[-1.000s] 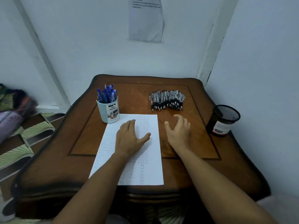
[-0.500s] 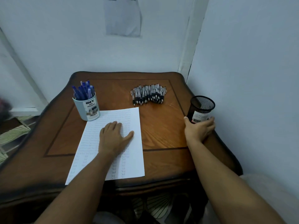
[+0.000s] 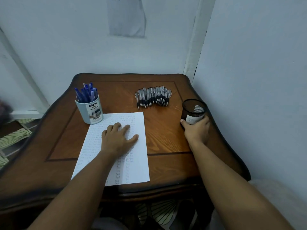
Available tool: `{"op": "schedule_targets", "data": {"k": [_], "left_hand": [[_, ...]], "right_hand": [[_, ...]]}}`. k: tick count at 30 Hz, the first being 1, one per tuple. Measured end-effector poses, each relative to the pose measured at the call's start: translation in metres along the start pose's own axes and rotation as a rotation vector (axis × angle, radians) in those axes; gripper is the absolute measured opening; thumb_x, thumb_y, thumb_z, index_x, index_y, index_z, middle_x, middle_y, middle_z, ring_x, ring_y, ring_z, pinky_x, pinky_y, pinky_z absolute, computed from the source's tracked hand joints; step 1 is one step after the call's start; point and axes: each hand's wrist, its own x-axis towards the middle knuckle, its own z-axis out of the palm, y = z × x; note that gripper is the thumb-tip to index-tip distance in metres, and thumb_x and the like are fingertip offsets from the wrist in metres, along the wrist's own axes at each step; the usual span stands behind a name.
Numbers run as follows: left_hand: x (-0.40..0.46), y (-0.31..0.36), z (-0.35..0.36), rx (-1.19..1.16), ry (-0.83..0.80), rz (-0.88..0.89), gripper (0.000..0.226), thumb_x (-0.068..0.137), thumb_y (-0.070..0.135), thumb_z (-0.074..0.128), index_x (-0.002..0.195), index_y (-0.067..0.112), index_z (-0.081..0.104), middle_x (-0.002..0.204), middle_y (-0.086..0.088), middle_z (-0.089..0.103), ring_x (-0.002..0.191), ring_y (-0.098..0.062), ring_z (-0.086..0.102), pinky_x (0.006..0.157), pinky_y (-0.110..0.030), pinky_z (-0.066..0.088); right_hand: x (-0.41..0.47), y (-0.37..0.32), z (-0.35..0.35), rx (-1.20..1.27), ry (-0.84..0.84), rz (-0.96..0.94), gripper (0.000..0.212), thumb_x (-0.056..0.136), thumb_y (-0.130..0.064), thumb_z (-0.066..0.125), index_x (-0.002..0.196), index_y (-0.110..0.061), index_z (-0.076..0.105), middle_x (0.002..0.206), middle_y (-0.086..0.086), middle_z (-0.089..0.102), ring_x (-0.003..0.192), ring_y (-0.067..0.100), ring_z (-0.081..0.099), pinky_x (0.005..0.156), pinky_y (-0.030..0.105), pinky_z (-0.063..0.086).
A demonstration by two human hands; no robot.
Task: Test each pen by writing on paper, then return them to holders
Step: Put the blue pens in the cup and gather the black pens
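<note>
The step in hand looks like setup, not testing yet: no pen is held by either of the hands. The left hand (image 3: 118,138) is laid flat w/ fingers spread wide on the paper (image 3: 114,146), pinning it to the wooden surface (image 3: 162,135); the sheet is already filled w/ rows of small writing, only its lower left part looks less crowded. The right hand (image 3: 196,130) is wrapped round the lower wall of the black mesh holder (image 3: 193,110), thumb on the near-left side, fingers curled behind; the holder is seen upright, on the surface, close to the edge on the outer side of that hand, and looks empty as far as can be told. A row of black-grip pens (image 3: 152,97) is lying loose beyond and between the two hands, well apart from both. Beyond the left hand, touching the far-left corner of the paper, a pale blue cup (image 3: 89,110) full of blue pens (image 3: 86,93) is standing. Judged from this, the mesh holder is prob. being positioned to receive the tested black pens. Next move needs: holder released or drawn nearer the paper, then one pen picked from the row by the right hand, clicked, and tried on a free patch of paper while the sheet is kept pinned by the left.
</note>
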Motion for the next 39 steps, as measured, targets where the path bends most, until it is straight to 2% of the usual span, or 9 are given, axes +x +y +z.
{"op": "schedule_targets", "data": {"k": [6,15,20,23,28,33,35,37,39], "left_hand": [[0.000,0.000,-0.002,0.008,-0.038,0.005,0.070,0.091,0.074,0.032,0.151,0.036,0.033,0.160,-0.001,0.026,0.146,-0.027,0.022,0.118,-0.048,0.018],[0.004,0.004,-0.010,0.057,-0.106,0.011,0.068,0.093,0.071,0.032,0.151,0.035,0.032,0.156,-0.005,0.030,0.143,-0.028,0.027,0.114,-0.048,0.024],[0.013,0.007,-0.021,0.077,-0.200,0.018,0.065,0.093,0.070,0.039,0.149,0.038,0.034,0.153,-0.008,0.032,0.141,-0.030,0.028,0.112,-0.049,0.028],[0.018,0.008,-0.023,0.037,-0.203,0.018,0.060,0.093,0.066,0.045,0.146,0.038,0.041,0.151,-0.007,0.036,0.140,-0.029,0.031,0.111,-0.049,0.031],[0.026,0.007,-0.023,-0.092,-0.147,0.030,0.047,0.096,0.052,0.053,0.139,0.031,0.053,0.148,-0.005,0.044,0.134,-0.026,0.038,0.109,-0.043,0.036],[0.045,0.010,-0.025,-0.393,-0.045,-0.016,0.039,0.099,0.037,0.055,0.134,0.020,0.060,0.147,-0.006,0.051,0.131,-0.027,0.049,0.107,-0.040,0.040],[0.055,0.016,-0.027,-0.539,-0.013,-0.075,0.041,0.098,0.037,0.058,0.135,0.019,0.059,0.144,-0.006,0.053,0.128,-0.028,0.054,0.102,-0.039,0.046],[0.065,0.022,-0.030,-0.662,0.023,-0.129,0.048,0.096,0.040,0.061,0.138,0.018,0.055,0.142,-0.007,0.055,0.125,-0.029,0.056,0.097,-0.040,0.049],[0.079,0.026,-0.030,-0.769,0.055,-0.161,0.056,0.093,0.045,0.063,0.141,0.019,0.051,0.142,-0.008,0.054,0.124,-0.029,0.055,0.098,-0.043,0.051]], "right_hand": [[-0.017,-0.003,0.009,-0.084,-0.005,-0.028,0.093,0.074,-0.045,0.084,0.146,-0.010,0.035,0.149,0.012,0.046,0.136,0.035,0.042,0.111,0.049,0.037],[-0.031,-0.012,0.006,-0.080,-0.020,0.053,0.099,0.076,-0.040,0.085,0.149,-0.005,0.026,0.149,0.019,0.035,0.136,0.036,0.039,0.106,0.043,0.039],[-0.051,-0.017,0.011,-0.010,-0.077,0.155,0.057,0.085,-0.037,0.077,0.125,-0.009,0.049,0.124,0.012,0.059,0.112,0.031,0.060,0.083,0.037,0.048],[-0.055,-0.020,0.016,0.011,-0.199,0.115,0.029,0.093,-0.039,0.066,0.110,-0.016,0.061,0.101,0.003,0.060,0.098,0.025,0.060,0.076,0.031,0.044],[-0.056,-0.041,0.035,0.127,-0.369,0.064,0.036,0.094,-0.038,0.064,0.119,-0.012,0.062,0.096,0.008,0.070,0.087,0.025,0.070,0.083,0.045,0.060],[-0.042,-0.079,0.049,0.103,-0.463,-0.058,0.027,0.099,-0.035,0.057,0.120,-0.017,0.054,0.086,0.005,0.068,0.076,0.020,0.071,0.079,0.042,0.062],[-0.027,-0.099,0.055,0.043,-0.461,-0.121,0.020,0.099,-0.033,0.058,0.109,-0.016,0.056,0.088,0.006,0.069,0.073,0.019,0.071,0.070,0.037,0.062],[-0.008,-0.118,0.059,-0.026,-0.455,-0.179,0.018,0.100,-0.030,0.057,0.096,-0.012,0.057,0.085,0.006,0.068,0.068,0.017,0.069,0.050,0.023,0.053],[0.016,-0.135,0.063,-0.105,-0.438,-0.203,0.022,0.100,-0.029,0.058,0.089,-0.010,0.057,0.083,0.007,0.065,0.072,0.019,0.067,0.049,0.022,0.044]]}}
